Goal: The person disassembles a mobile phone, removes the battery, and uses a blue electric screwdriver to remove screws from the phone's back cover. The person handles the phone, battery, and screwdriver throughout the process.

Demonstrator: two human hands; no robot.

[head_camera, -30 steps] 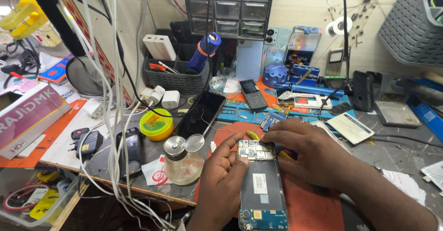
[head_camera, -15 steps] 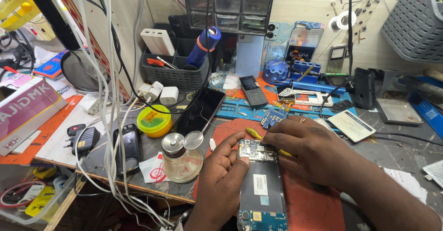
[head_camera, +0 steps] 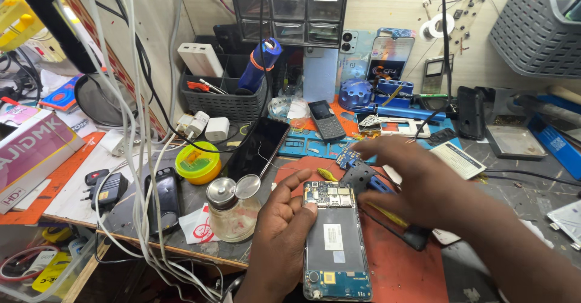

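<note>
An opened phone (head_camera: 334,236) with its circuit boards bare lies lengthwise on a red work mat (head_camera: 399,266). My left hand (head_camera: 281,236) grips its left edge, thumb on the top board. My right hand (head_camera: 423,185) hovers just right of the phone's top, palm down, fingers spread, slightly blurred. Under it lie a yellow-handled tool (head_camera: 387,215) and a dark cover plate (head_camera: 358,176); whether the hand touches them is hidden. A small yellow piece (head_camera: 327,174) rests on the mat above the phone.
A glass bottle with a metal cap (head_camera: 233,215) stands left of my left hand. Beyond it are a black smartphone (head_camera: 260,145), a yellow tin (head_camera: 197,162), a keypad phone (head_camera: 327,120) and a grey tool basket (head_camera: 224,100). White cables (head_camera: 130,127) hang at the left.
My right hand has lifted off the top of the phone and moved right, spreading its fingers and uncovering the board. My left hand still holds the phone.
</note>
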